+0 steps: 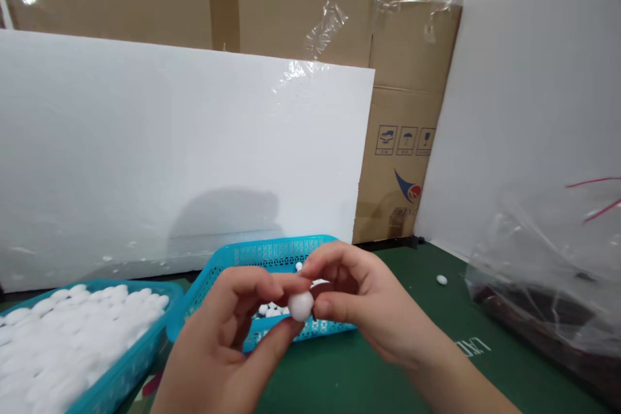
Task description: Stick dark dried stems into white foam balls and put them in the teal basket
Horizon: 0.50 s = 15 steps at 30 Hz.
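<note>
Both hands meet over the front of a tilted blue basket (262, 253). A small white round piece (301, 305) is pinched between the fingertips of my left hand (228, 343) and my right hand (361, 304). Inside that basket a few more white pieces (272, 310) show behind my fingers. A second blue basket (123, 372) at the lower left is heaped with several white pieces (63, 336).
A white foam board (169, 149) stands upright behind the baskets, with cardboard boxes (407, 155) behind it. A clear plastic bag (548, 259) with dark contents lies at the right. One loose white piece (441, 279) rests on the green mat (427, 330).
</note>
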Each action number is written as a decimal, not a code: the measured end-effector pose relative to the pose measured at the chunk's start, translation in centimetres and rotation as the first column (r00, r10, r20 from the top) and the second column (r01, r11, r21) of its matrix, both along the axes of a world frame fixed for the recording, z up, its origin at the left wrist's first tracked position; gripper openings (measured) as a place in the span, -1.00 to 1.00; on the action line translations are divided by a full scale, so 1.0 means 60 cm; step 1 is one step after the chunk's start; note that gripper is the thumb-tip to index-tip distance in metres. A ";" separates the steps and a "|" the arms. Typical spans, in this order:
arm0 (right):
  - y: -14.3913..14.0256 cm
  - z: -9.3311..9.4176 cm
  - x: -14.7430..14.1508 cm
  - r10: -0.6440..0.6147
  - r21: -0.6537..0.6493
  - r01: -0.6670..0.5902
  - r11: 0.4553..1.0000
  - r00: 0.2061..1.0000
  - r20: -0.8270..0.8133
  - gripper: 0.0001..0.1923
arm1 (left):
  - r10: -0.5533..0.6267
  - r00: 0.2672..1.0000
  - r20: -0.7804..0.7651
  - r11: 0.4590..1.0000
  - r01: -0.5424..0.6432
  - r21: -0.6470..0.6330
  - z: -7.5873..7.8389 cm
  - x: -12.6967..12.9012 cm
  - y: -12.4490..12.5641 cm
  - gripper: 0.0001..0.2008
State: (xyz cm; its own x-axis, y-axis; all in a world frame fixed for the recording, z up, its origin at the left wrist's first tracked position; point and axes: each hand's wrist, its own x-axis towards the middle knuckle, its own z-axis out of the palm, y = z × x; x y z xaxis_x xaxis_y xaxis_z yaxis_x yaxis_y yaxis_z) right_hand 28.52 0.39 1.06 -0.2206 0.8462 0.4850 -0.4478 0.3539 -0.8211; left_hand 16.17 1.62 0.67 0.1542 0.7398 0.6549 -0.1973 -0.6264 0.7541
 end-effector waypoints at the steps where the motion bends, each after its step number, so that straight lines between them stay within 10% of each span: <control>1: 0.001 -0.001 0.000 0.007 0.011 -0.007 1.000 1.000 -0.006 -0.79 | 0.009 1.000 0.015 1.000 -0.009 -0.005 0.000 0.002 0.000 -0.80; 10: -0.004 -0.008 -0.006 -0.177 0.296 0.146 0.944 0.981 0.081 -0.81 | 0.073 0.980 -0.183 0.882 0.022 0.471 -0.002 -0.019 0.022 -0.76; 15: -0.005 -0.006 -0.008 -0.490 0.563 0.346 0.751 0.863 0.123 -0.93 | 0.081 0.972 -0.223 0.844 0.052 0.534 -0.005 -0.026 0.026 -0.74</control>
State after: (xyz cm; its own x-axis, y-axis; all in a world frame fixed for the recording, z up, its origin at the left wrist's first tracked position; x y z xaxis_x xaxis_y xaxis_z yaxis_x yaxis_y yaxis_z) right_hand 28.07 0.09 0.70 -0.0760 0.5285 0.8455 0.0380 0.8489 -0.5272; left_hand 14.63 3.17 0.35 0.3396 0.2894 0.8949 -0.0497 -0.9446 0.3243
